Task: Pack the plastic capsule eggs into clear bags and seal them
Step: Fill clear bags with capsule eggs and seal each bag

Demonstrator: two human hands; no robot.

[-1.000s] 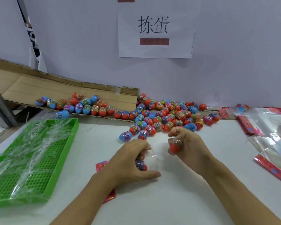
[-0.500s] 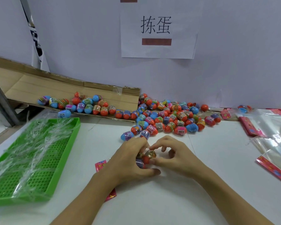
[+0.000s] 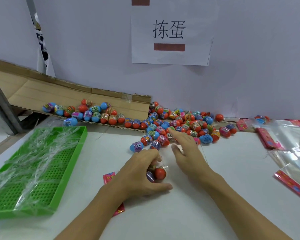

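Fingers of the left hand [image 3: 142,172] curl round a clear bag [image 3: 157,172] holding 2 visible eggs — mid-table.
Right hand [image 3: 185,149] reaches beyond, fingers spread, empty, forefinger touching the egg pile [image 3: 180,125] along the table's far edge — clearly the nearer hand.
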